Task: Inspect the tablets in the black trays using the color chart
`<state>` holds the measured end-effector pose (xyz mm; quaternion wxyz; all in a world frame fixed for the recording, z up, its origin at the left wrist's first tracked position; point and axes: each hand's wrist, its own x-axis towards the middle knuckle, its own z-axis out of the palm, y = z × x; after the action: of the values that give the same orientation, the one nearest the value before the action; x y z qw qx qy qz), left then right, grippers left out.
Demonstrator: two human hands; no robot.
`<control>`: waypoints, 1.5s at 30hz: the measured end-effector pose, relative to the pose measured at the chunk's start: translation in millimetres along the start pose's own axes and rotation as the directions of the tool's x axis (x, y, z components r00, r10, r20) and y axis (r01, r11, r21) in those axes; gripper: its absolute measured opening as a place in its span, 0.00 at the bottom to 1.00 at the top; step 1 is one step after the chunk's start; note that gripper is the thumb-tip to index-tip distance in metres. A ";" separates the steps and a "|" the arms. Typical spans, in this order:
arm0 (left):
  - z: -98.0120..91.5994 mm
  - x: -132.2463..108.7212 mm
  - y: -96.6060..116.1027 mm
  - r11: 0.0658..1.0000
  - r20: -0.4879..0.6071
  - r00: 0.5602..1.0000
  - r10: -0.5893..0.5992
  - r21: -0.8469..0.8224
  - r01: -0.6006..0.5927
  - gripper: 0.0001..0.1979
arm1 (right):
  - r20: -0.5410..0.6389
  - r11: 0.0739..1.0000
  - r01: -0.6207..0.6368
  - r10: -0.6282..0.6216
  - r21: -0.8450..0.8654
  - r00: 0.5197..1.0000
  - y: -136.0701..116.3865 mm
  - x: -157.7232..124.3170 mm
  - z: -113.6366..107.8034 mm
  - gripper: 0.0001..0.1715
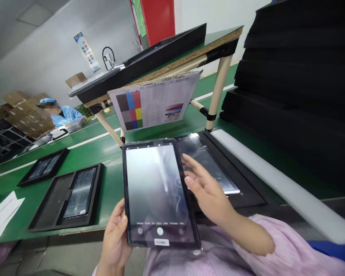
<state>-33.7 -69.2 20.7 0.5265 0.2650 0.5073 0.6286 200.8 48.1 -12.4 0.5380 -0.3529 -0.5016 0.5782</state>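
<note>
Tablets: four in view, one in the hands and three lying in trays.
Held tablet (pixel 155 188): upright in portrait just in front of the body, over the near edge of the green bench (pixel 112 184); the screen is lit grey, with one white sticker on its lower border.
Left hand (pixel 115 234): clamped on the held tablet's lower left edge, thumb on the front, the other fingers hidden behind it.
Right hand (pixel 204 188): fingers apart and loosely curved, over the screen's right edge; whether a fingertip touches the glass cannot be told.
Trays: three black ones on the bench.
Right tray (pixel 247 191): behind the right hand, holding the second tablet (pixel 207 157).
Near left tray (pixel 54 203): the third tablet (pixel 80 191) sits in its right compartment.
Far left tray (pixel 61 155): holds the fourth tablet (pixel 44 165).
Colour chart (pixel 155 103): one sheet, hanging from the raised shelf behind the held tablet.
Black stack (pixel 299 76): one tall pile at right.
Co-worker (pixel 61 114): one, in blue, far left.
</note>
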 end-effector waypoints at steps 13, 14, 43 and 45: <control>46.5 57.5 -23.2 0.699 0.135 0.770 0.624 0.344 -0.627 0.29 | -0.227 0.913 0.349 -0.301 0.212 0.926 3.7 42.5 16.7 0.31; 46.2 57.2 -23.4 0.622 0.196 0.742 0.641 0.434 -0.651 0.33 | -0.249 0.890 0.421 -0.374 0.175 0.893 5.5 43.3 17.2 0.30; 38.3 65.8 -36.0 0.383 0.235 0.740 0.630 0.735 -0.559 0.57 | -0.128 0.936 0.034 0.012 0.349 0.992 13.5 62.5 24.4 0.42; 34.9 65.7 -31.6 0.613 0.173 0.801 0.573 0.557 -0.559 0.44 | -0.123 0.941 0.028 0.015 0.338 0.992 12.4 58.9 23.8 0.41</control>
<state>-11.1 2.2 -9.5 0.1878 0.5523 0.5706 0.5780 164.8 101.9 -10.6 0.6226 -0.2886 -0.3613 0.6313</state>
